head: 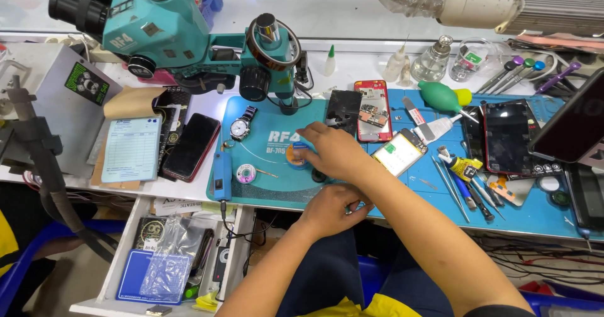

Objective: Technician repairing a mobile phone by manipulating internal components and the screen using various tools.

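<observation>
Left hand (331, 209) rests clenched at the mat's (270, 185) edge; right hand (333, 150), at 12 o'clock, fingers one round tin (297, 155).

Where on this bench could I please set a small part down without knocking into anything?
The barest patch is on the teal mat, between the wristwatch and the small solder spool. A white strip of bench behind the opened red phone is also fairly free. The blue mat to the right is crowded with tweezers, screwdrivers and phones.
</observation>
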